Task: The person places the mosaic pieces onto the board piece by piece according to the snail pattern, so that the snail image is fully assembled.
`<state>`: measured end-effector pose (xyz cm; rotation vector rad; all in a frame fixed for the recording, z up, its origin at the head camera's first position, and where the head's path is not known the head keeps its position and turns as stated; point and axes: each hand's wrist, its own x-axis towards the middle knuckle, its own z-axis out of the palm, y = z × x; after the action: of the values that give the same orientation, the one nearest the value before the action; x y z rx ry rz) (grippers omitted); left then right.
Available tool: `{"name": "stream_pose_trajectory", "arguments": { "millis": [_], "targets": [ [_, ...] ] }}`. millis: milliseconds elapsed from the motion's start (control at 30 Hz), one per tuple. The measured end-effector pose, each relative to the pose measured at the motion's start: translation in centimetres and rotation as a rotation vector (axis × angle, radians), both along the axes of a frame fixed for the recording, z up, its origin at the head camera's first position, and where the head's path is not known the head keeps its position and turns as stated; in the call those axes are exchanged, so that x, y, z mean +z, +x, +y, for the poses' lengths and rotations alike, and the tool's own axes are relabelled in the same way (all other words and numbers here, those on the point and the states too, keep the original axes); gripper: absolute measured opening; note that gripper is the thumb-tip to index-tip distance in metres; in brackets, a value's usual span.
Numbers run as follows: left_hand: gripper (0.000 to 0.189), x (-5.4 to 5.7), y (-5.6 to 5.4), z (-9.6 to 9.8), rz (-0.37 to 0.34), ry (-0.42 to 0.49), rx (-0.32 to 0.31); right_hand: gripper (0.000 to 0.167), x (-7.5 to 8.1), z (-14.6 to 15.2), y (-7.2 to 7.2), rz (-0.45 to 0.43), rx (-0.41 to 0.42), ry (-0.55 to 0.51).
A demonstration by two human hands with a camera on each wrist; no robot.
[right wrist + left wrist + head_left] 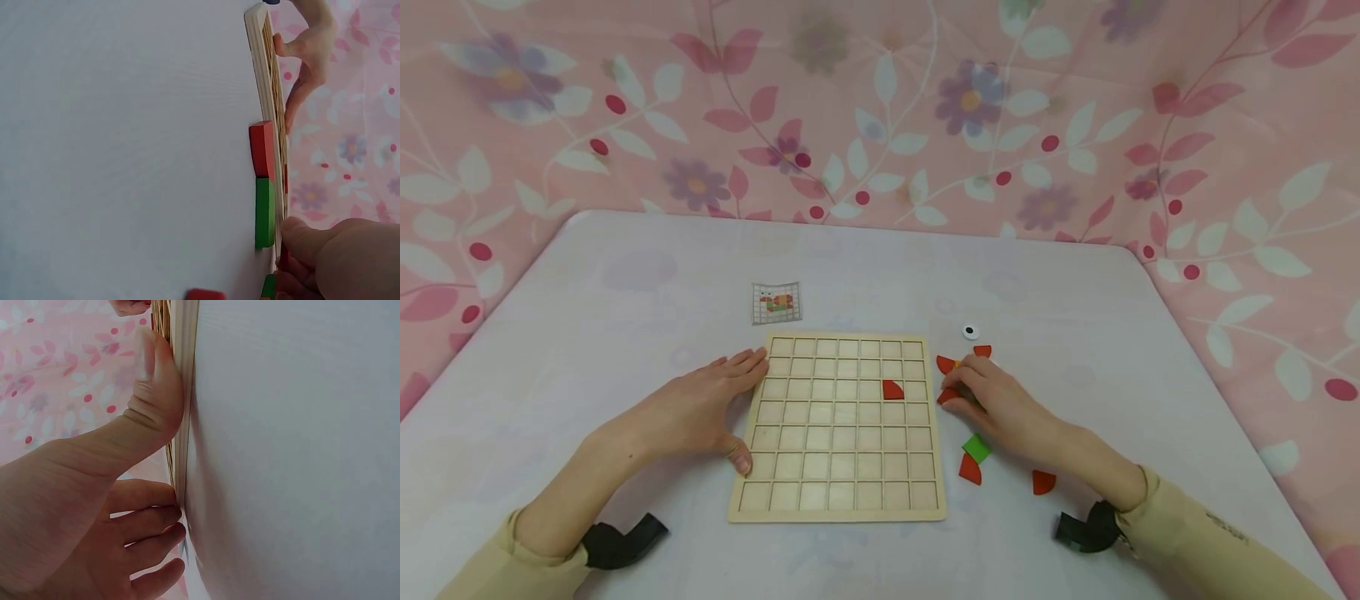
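A wooden grid board (837, 514) lies on the table, with one red quarter-circle block (892, 390) set in a square right of its middle. My left hand (696, 408) rests along the board's left edge, fingertips at the upper part and thumb on the lower frame; the left wrist view shows the thumb (153, 394) against the rim. Just off the right edge, my right hand (1003, 404) pinches another red quarter-circle block (948, 396) between thumb and fingers. In the right wrist view its fingers partly hide that block (284, 257).
Near the right hand lie a green square block (977, 448), more red quarter-circle blocks (970, 469) and a round eye piece (971, 332). A small picture card (777, 303) with a coloured figure on a grid sits behind the board. Floral cloth (880, 108) hangs behind the table.
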<state>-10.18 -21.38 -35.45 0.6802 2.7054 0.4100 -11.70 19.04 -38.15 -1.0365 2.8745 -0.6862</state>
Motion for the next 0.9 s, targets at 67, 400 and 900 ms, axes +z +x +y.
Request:
{"name": "stream_pose_trajectory", "arguments": {
  "millis": [67, 400, 900],
  "targets": [
    [0.134, 0.0, 0.0, 0.0, 0.003, 0.001, -0.004, 0.023, 0.0, -0.2, 0.1, -0.003, 0.018, -0.017],
    [0.134, 0.1, -0.1, 0.0, -0.002, 0.004, -0.009, 0.022, 0.0, -2.2, 0.0, 0.04, 0.259, -0.078],
    [0.134, 0.0, -0.1, 0.1, -0.019, 0.01, 0.0, 0.021, 0.1, -3.9, -0.1, 0.06, 0.328, -0.041]
  ]
}}
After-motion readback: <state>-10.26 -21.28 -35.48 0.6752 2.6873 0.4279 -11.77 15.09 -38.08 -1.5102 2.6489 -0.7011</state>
